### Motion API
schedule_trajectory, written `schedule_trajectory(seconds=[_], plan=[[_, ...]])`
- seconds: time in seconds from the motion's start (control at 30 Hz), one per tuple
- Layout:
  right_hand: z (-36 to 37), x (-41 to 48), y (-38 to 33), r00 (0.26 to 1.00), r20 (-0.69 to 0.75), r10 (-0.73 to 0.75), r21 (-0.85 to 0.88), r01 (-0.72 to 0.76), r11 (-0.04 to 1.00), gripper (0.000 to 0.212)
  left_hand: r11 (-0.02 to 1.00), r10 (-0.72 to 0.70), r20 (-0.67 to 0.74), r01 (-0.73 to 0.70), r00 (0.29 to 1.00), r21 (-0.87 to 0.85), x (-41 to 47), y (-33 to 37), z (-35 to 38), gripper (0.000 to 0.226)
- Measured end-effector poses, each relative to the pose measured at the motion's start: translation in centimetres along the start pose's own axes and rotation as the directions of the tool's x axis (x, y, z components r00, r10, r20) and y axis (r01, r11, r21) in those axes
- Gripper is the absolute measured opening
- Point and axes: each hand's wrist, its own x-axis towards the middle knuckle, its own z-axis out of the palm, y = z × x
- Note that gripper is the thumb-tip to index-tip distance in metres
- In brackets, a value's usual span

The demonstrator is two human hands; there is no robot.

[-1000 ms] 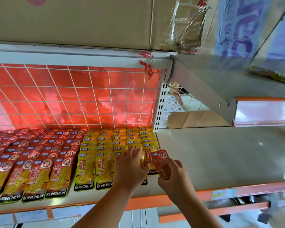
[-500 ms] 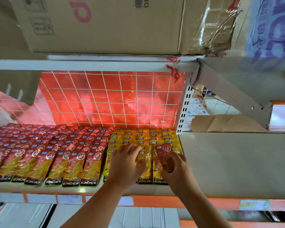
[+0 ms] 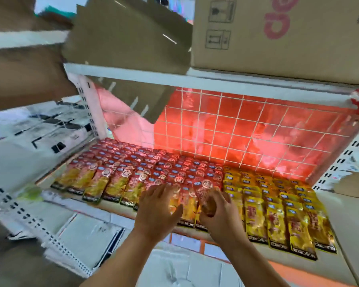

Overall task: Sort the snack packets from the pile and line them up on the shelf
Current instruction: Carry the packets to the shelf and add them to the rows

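Observation:
Rows of red snack packets (image 3: pixel 120 172) fill the left and middle of the shelf, and rows of yellow snack packets (image 3: pixel 278 204) fill its right part, all lying flat and overlapping. My right hand (image 3: pixel 220 216) grips one red packet (image 3: pixel 203 195) upright over the front of the red rows, near where red meets yellow. My left hand (image 3: pixel 158 210) lies with spread fingers on the front red packets just left of it.
A red foil wire grid (image 3: pixel 247 129) backs the shelf. Cardboard boxes (image 3: pixel 278 34) sit on the white shelf board (image 3: pixel 216 79) above. The orange shelf front edge (image 3: pixel 288 268) runs below my wrists. White perforated uprights (image 3: pixel 85 112) and white boxes (image 3: pixel 87 241) lie to the left.
The view has swung left. Both hands have shifted from the yellow rows over to the red rows, and my right hand still carries the red packet.

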Motion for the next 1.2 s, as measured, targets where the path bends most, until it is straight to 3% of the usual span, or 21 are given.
schedule_trajectory(seconds=[0.2, 0.43, 0.63, 0.73, 0.97, 1.2], plan=[[8.5, 1.3, -10.4, 0.991, 0.100, -0.092, 0.006, 0.092, 0.996, 0.028, 0.993, -0.100, -0.049, 0.103, 0.994, 0.059, -2.1, -11.4, -7.0, 0.053], [15.1, 1.7, -18.2, 0.982, 0.163, -0.099, 0.011, 0.098, 0.995, 0.031, 0.989, -0.132, -0.009, 0.132, 0.991, 0.071, -3.1, -19.0, -10.4, 0.043], [17.9, 3.3, -19.7, 0.984, 0.162, -0.070, 0.035, 0.065, 0.997, 0.032, 0.987, -0.108, 0.126, 0.091, 0.986, 0.136, -1.8, -19.5, -9.8, 0.059], [18.6, 4.2, -19.6, 0.980, 0.185, -0.067, 0.058, 0.057, 0.997, 0.036, 0.990, -0.092, 0.172, 0.072, 0.981, 0.120, -1.3, -19.7, -8.8, 0.051], [20.0, 4.8, -19.7, 0.971, 0.224, -0.081, 0.100, 0.060, 0.993, 0.018, 0.991, -0.069, 0.089, 0.058, 0.994, 0.118, -0.1, -20.5, -8.4, 0.030], [20.3, 4.9, -20.4, 0.961, 0.273, 0.047, 0.031, -0.058, 0.998, 0.025, 0.980, -0.006, 0.081, -0.010, 0.997, 0.197, 0.5, -21.9, -8.5, 0.025]])
